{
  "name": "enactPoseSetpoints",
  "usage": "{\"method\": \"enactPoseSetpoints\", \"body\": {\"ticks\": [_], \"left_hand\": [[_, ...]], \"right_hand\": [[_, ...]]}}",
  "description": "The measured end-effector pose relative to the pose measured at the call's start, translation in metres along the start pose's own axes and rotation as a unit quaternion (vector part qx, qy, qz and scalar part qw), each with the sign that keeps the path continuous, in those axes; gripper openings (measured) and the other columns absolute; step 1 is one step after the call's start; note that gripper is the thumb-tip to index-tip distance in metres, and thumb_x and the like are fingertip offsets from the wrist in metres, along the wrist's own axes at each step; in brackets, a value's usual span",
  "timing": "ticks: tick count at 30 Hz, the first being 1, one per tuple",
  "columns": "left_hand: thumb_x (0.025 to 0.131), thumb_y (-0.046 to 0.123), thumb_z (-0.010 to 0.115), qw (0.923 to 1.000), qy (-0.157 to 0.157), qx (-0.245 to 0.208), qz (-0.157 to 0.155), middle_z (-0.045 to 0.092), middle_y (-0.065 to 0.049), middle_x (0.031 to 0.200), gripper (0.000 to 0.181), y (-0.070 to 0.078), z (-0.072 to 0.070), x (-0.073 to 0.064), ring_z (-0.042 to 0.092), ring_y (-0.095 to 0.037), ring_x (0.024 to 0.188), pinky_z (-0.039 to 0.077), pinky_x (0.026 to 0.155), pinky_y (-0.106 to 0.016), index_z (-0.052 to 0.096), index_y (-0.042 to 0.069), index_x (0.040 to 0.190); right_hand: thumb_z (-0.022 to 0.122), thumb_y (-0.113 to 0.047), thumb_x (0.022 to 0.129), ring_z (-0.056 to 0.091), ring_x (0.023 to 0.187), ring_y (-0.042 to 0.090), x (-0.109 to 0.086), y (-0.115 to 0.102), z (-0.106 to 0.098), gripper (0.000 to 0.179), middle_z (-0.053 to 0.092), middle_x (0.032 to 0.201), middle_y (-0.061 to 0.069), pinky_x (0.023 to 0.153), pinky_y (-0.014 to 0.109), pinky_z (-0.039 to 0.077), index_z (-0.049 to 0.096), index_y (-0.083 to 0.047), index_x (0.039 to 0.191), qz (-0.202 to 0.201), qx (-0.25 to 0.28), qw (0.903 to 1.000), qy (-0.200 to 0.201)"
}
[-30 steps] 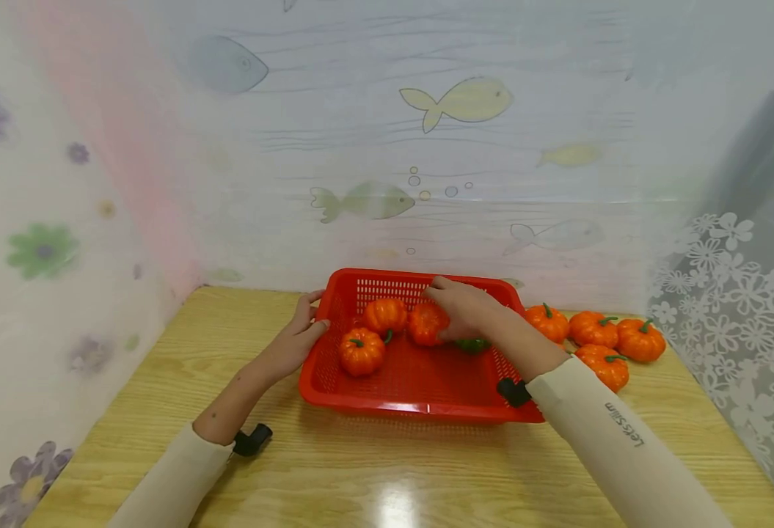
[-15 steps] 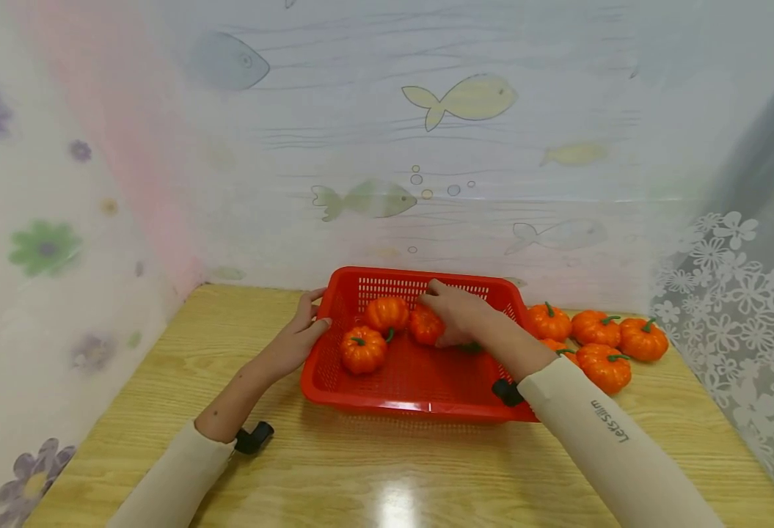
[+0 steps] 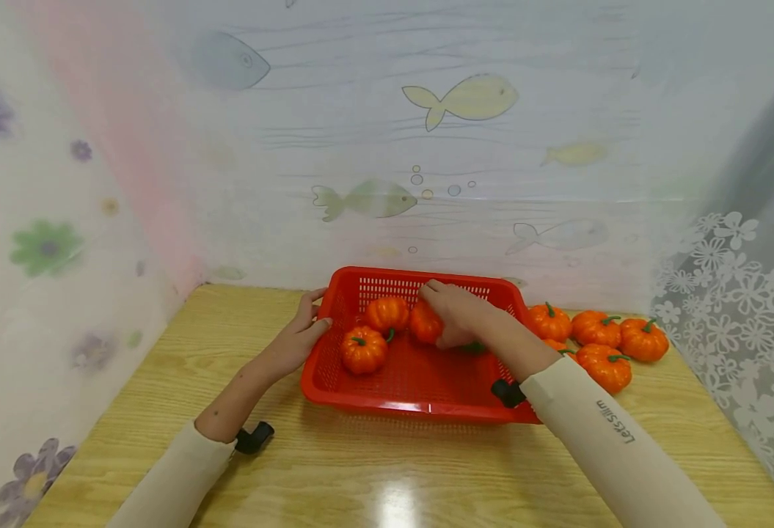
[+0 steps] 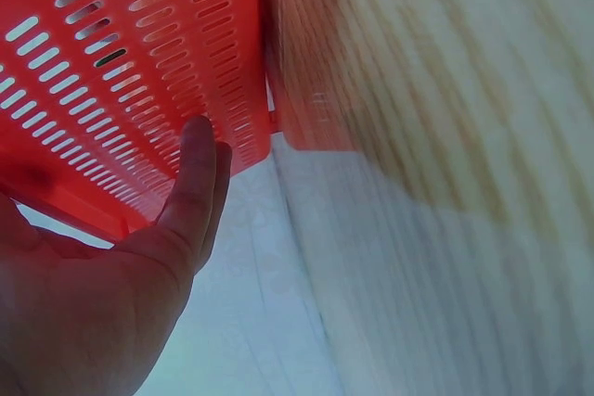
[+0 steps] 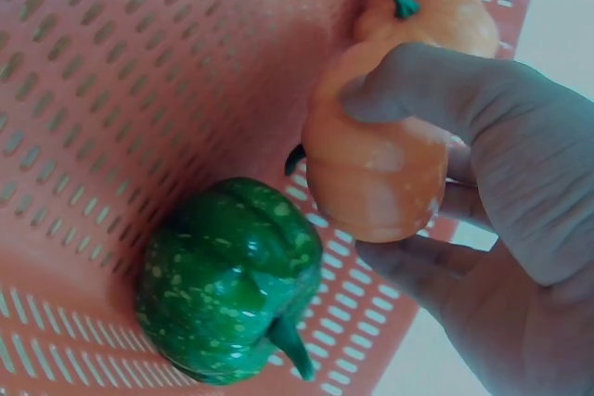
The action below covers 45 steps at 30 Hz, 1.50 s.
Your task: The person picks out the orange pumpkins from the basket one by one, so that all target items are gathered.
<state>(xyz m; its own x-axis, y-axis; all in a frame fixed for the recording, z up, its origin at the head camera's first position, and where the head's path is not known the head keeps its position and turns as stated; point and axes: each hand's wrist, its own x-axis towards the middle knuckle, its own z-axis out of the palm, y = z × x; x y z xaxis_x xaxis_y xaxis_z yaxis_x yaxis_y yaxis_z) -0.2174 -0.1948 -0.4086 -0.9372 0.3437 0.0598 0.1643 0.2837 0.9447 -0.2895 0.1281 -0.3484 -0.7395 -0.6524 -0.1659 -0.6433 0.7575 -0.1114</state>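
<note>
A red plastic basket (image 3: 387, 408) with slotted walls sits on the table. My left hand (image 3: 293, 343) holds its left rim, thumb over the edge; in the left wrist view its fingers (image 4: 193, 173) lie along the outer wall. Inside the basket, my right hand (image 3: 464, 312) grips an orange toy pumpkin (image 5: 371, 169) between thumb and fingers. Two more orange pumpkins, a rear one (image 3: 387, 314) and a front one (image 3: 363, 350), rest to its left. Beside the held one is a speckled green pumpkin (image 5: 227, 275), mostly hidden under my right hand in the head view.
Several orange pumpkins (image 3: 594, 328) stand on the wooden table (image 3: 334, 477) right of the basket, one partly behind its rim. A patterned wall covering (image 3: 360, 242) rises directly behind the table, with others at left and right.
My right hand has shifted slightly left, keeping its grip on the orange pumpkin, and covers more of it. The left hand stays on the basket rim.
</note>
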Motion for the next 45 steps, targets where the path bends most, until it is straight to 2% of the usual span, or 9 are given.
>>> {"method": "enactPoseSetpoints", "body": {"ticks": [4,7,12,20,24,32,38,42,45], "left_hand": [[0.115,0.021,0.038,1.0,-0.001,0.0,-0.002,0.04,-0.029,0.146,0.062,0.0,0.0,0.0,0.06,-0.044,0.126,0.058,0.098,-0.046,0.005,0.01,0.167],[0.115,0.021,0.037,1.0,-0.003,-0.004,-0.002,0.039,-0.029,0.147,0.062,0.0,0.0,0.0,0.059,-0.046,0.127,0.058,0.099,-0.047,0.004,0.01,0.167],[0.115,0.021,0.037,1.0,-0.006,-0.003,-0.005,0.039,-0.03,0.148,0.063,0.0,0.0,0.0,0.059,-0.046,0.127,0.059,0.098,-0.047,0.004,0.01,0.167],[0.116,0.021,0.037,0.9999,0.0,0.008,-0.007,0.04,-0.03,0.146,0.062,0.002,-0.002,-0.001,0.059,-0.044,0.127,0.058,0.099,-0.048,0.004,0.01,0.167],[0.115,0.021,0.037,0.9999,-0.002,0.009,-0.005,0.041,-0.029,0.146,0.062,0.002,-0.001,0.001,0.059,-0.044,0.127,0.058,0.099,-0.047,0.004,0.009,0.167],[0.115,0.022,0.038,0.9999,-0.001,0.01,-0.007,0.041,-0.029,0.146,0.062,0.002,-0.003,0.004,0.06,-0.044,0.126,0.06,0.097,-0.048,0.006,0.011,0.167],[0.116,0.022,0.038,1.0,-0.003,0.006,-0.007,0.039,-0.029,0.146,0.062,0.003,-0.003,0.003,0.061,-0.044,0.124,0.06,0.095,-0.048,0.005,0.011,0.167],[0.116,0.022,0.038,1.0,-0.001,0.003,-0.008,0.039,-0.03,0.146,0.062,0.001,-0.003,0.004,0.06,-0.045,0.125,0.06,0.095,-0.049,0.005,0.011,0.167],[0.116,0.021,0.038,1.0,-0.001,0.003,-0.006,0.04,-0.029,0.146,0.062,0.0,-0.003,0.006,0.06,-0.045,0.126,0.06,0.096,-0.049,0.006,0.011,0.167]], "right_hand": [[0.091,-0.021,0.08,0.052,0.133,0.035,-0.005,0.0,-0.006,0.093,0.042,0.154,0.016,0.116,0.051,0.046,0.043,-0.006,0.158,0.007,0.03,0.9995,0.0],[0.09,-0.021,0.081,0.052,0.13,0.034,-0.011,-0.001,-0.011,0.091,0.039,0.153,0.014,0.113,0.05,0.049,0.045,-0.012,0.159,0.009,0.052,0.9986,0.008],[0.088,-0.018,0.079,0.056,0.119,0.031,-0.021,0.0,-0.016,0.078,0.044,0.141,0.01,0.106,0.048,0.053,0.055,-0.017,0.15,-0.004,0.083,0.9959,0.035],[0.085,-0.02,0.081,0.056,0.12,0.03,-0.035,0.006,-0.023,0.073,0.051,0.137,0.008,0.105,0.048,0.052,0.051,-0.011,0.145,-0.029,0.099,0.9922,0.07],[0.086,-0.021,0.078,0.055,0.119,0.029,-0.046,0.013,-0.026,0.071,0.057,0.135,0.009,0.1,0.047,0.053,0.053,-0.009,0.14,-0.032,0.112,0.9881,0.1],[0.088,-0.017,0.079,0.062,0.109,0.025,-0.07,0.026,-0.03,0.074,0.062,0.128,0.007,0.094,0.045,0.057,0.049,-0.008,0.142,-0.016,0.195,0.9717,0.132],[0.084,-0.008,0.081,0.06,0.111,0.027,-0.085,0.031,-0.027,0.083,0.058,0.135,0.008,0.092,0.046,0.058,0.043,-0.01,0.152,-0.026,0.252,0.955,0.155],[0.083,-0.005,0.082,0.059,0.114,0.025,-0.096,0.036,-0.024,0.08,0.056,0.137,0.007,0.094,0.046,0.056,0.046,-0.013,0.153,-0.038,0.267,0.9448,0.185],[0.081,-0.003,0.082,0.058,0.117,0.024,-0.105,0.04,-0.02,0.076,0.054,0.138,0.007,0.1,0.037,0.054,0.046,-0.011,0.149,-0.047,0.289,0.9344,0.202]]}}
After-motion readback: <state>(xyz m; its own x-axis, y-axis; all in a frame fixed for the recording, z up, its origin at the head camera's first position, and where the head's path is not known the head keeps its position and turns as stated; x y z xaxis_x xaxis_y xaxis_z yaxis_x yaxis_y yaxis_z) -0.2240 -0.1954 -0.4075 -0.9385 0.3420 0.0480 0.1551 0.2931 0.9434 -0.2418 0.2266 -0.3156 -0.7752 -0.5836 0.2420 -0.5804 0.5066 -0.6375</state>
